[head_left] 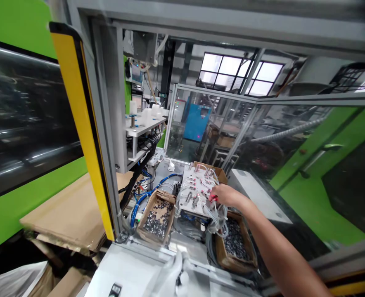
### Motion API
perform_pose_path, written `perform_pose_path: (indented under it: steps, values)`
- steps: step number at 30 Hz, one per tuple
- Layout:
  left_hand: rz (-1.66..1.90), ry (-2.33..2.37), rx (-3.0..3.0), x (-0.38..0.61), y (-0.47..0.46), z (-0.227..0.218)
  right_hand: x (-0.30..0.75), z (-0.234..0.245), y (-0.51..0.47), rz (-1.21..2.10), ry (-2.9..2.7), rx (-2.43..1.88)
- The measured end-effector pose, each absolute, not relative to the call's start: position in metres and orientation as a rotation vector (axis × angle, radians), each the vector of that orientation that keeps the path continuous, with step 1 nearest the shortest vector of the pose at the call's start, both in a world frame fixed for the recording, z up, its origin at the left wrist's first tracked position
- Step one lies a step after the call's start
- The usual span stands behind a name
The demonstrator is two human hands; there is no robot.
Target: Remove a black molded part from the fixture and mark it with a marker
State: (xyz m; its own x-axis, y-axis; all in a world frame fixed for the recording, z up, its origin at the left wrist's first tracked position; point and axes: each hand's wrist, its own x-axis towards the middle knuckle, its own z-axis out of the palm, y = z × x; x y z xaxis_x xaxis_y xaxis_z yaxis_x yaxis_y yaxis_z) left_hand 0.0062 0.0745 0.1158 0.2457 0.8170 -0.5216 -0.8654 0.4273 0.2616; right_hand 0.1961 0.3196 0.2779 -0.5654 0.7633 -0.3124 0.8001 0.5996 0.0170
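My right hand (224, 194) reaches in from the lower right, over the right side of a metal fixture plate (187, 197). Its fingers are drawn together in a pinch beside something red at the fingertips; blur and small size hide what they hold, if anything. Metal pins, small clamps and pale hoses stand on the plate around the hand. Below the wrist, a cardboard box (222, 255) contains many small dark parts (234, 239). Left of the plate, another cardboard box (143, 233) holds loose small dark parts (157, 218). My left hand is out of view.
A yellow upright guard (80, 123) and grey frame stand at the left. Blue hoses (142, 200) run beside the left box. Clear panels enclose the back and right. A blurred whitish thing (173, 276) lies on the white front ledge (123, 264).
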Motion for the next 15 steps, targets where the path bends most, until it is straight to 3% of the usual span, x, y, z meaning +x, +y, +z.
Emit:
perform_pose_path:
  steps: [11,15]
  values:
    - [1.21,0.619,-0.111,0.008,0.073,0.13,0.204,0.283,0.301,-0.205,2.628,1.286]
    - [1.168,0.614,-0.076,0.005,0.072,0.132,0.199,0.301,0.254,-0.045,2.822,1.569]
